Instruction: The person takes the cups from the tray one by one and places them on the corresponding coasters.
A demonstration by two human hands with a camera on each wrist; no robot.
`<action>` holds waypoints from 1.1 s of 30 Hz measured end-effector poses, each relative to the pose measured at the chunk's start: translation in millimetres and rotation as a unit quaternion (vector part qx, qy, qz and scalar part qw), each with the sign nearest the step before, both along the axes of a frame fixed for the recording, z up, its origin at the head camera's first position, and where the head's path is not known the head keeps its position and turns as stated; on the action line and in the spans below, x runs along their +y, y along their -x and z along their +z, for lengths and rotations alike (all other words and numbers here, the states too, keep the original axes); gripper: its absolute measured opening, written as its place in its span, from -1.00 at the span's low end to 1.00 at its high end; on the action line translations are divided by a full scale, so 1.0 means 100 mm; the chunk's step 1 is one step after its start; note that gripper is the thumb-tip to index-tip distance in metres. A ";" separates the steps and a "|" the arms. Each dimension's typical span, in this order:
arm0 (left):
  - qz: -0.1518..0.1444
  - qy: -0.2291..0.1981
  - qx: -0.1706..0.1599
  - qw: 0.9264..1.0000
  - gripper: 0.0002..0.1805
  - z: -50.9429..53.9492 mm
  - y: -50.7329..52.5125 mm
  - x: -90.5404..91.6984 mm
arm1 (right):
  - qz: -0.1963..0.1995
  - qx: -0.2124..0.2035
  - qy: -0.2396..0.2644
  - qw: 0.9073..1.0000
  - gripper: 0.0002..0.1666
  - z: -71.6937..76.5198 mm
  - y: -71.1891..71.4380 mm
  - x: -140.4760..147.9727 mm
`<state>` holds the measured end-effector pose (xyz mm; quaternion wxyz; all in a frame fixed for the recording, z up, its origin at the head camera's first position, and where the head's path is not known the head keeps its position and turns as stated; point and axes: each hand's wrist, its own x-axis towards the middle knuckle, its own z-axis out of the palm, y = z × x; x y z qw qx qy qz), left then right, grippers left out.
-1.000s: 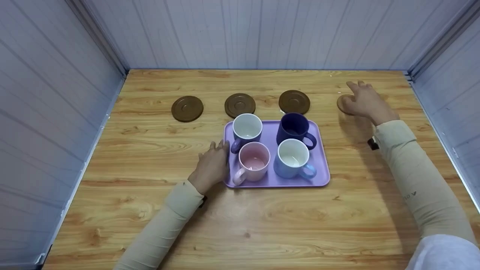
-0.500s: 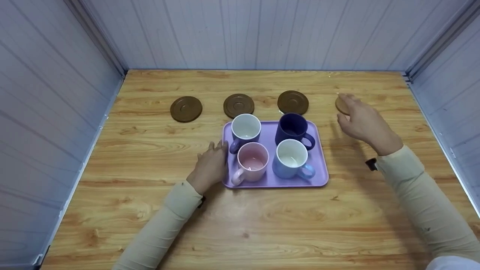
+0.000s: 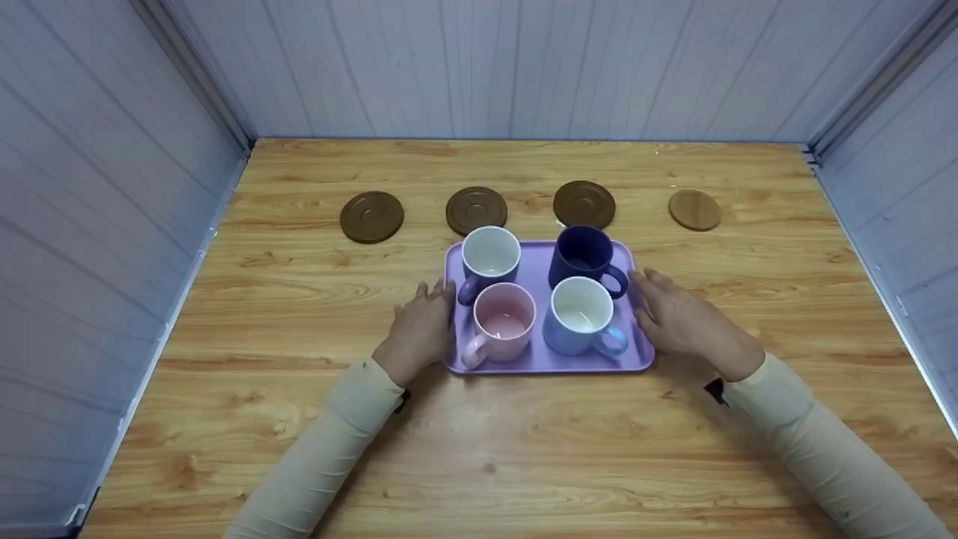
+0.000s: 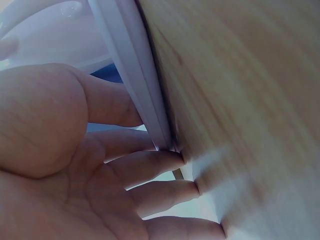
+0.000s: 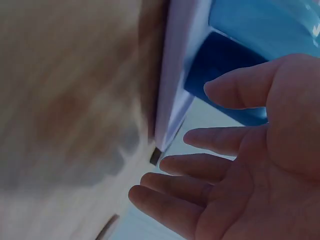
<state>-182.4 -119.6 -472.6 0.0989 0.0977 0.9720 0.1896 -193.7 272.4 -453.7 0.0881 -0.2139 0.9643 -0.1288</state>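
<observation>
Tray holds four mugs, coasters set out bare; your left hand touches the tray, right hand just beside, fingers loosely extended.

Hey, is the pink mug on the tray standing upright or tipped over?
Upright: in the head view, the pink mug stands on the purple tray with its mouth facing up.

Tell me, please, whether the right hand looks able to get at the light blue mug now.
Most likely yes: the right hand is at the right edge of the purple tray, the handle of the light blue mug points that way, and only the tray's rim seems to lie between.
</observation>
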 end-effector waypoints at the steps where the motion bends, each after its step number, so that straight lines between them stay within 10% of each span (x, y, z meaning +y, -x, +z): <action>1: -0.002 0.003 0.003 1.000 -0.37 0.00 0.00 0.00 | 0.002 -0.004 -0.001 1.000 -0.26 -0.02 -0.01 -0.01; 33: -0.005 0.003 0.031 0.999 -0.42 -0.03 0.00 0.00 | 0.014 0.040 -0.010 0.999 -0.31 -0.20 -0.09 -0.02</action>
